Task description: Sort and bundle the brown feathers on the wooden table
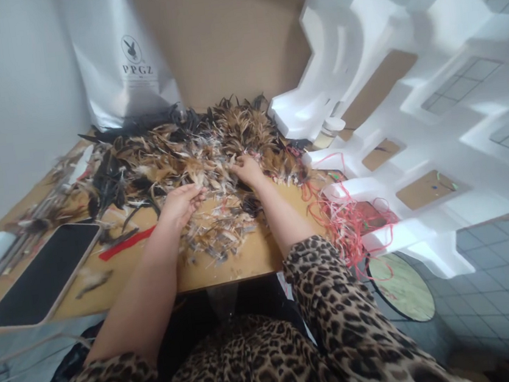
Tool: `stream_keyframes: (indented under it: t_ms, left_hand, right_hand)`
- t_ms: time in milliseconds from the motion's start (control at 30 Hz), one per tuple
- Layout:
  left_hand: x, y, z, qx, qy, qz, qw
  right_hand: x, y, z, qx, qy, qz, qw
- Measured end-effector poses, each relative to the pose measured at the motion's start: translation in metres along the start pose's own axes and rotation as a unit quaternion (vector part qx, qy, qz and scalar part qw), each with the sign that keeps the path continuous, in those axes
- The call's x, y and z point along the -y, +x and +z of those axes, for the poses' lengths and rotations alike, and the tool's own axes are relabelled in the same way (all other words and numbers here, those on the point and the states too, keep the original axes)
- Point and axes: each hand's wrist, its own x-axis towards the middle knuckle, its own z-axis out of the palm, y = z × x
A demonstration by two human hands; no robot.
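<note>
Brown, black and pale feathers point(154, 159) lie in a wide heap across the tabletop. At the heap's front edge, my left hand point(182, 204) is closed in a pinch on a small pale feather point(198, 178). My right hand point(248, 171) reaches into the heap a little further right, its thumb and fingers pinched among light feathers; which ones it grips is partly hidden. Behind it stands a dense brown feather bunch point(247, 124). Loose feather scraps point(217, 232) are scattered on the table between my forearms.
A phone point(43, 273) lies at the left, near a red strip point(127, 242). Tangled red string point(350, 223) hangs over the table's right edge, beside white foam packing pieces point(433, 109) and a small jar point(329, 132). A silver bag point(125, 65) stands at the back.
</note>
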Motion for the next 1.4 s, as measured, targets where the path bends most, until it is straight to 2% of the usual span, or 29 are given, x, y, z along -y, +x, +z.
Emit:
stream_keyframes:
  t_ms: [67, 133, 233, 333, 433, 567, 667, 800, 900, 1000, 1167, 1400]
  left_hand:
    - [-0.001, 0.0, 0.0, -0.015, 0.002, 0.001, 1.0]
    - [-0.002, 0.001, 0.0, -0.037, -0.001, 0.009, 0.999]
    - [-0.005, 0.002, 0.0, -0.074, -0.021, 0.035, 0.996]
    - [-0.007, 0.002, 0.0, -0.104, -0.044, 0.059, 0.992]
    - [-0.009, 0.002, 0.0, -0.121, -0.055, 0.068, 0.989]
    - [-0.01, 0.001, 0.001, -0.123, -0.052, 0.086, 0.987]
    - [-0.011, 0.001, 0.001, -0.124, -0.052, 0.095, 0.986]
    - [-0.012, 0.0, 0.002, -0.124, -0.034, 0.105, 0.986]
    - [-0.011, -0.001, 0.004, -0.114, -0.016, 0.114, 0.987]
    - [-0.01, -0.003, 0.007, -0.095, 0.003, 0.12, 0.988]
    - [-0.01, -0.005, 0.007, -0.066, 0.017, 0.12, 0.99]
    - [-0.011, -0.005, 0.007, -0.032, 0.001, 0.122, 0.992]
  right_hand:
    - [0.002, -0.002, 0.017, -0.003, -0.109, 0.025, 0.994]
    - [0.013, -0.006, 0.035, 0.04, -0.152, 0.021, 0.987]
    - [0.035, -0.019, 0.059, 0.114, -0.125, -0.07, 0.983]
    - [0.051, -0.036, 0.07, 0.173, -0.098, -0.16, 0.967]
    - [0.054, -0.047, 0.059, 0.171, -0.031, -0.195, 0.965]
    - [0.041, -0.047, 0.031, 0.038, 0.074, -0.139, 0.987]
    - [0.028, -0.045, 0.02, 0.001, 0.096, -0.103, 0.99]
    - [0.02, -0.047, 0.023, 0.014, 0.118, -0.098, 0.988]
    - [0.019, -0.047, 0.027, 0.008, 0.218, -0.092, 0.971]
    - [0.017, -0.045, 0.029, 0.036, 0.335, -0.039, 0.941]
    - [0.014, -0.044, 0.033, 0.065, 0.394, 0.022, 0.916]
    - [0.022, -0.054, 0.036, 0.15, 0.416, -0.022, 0.897]
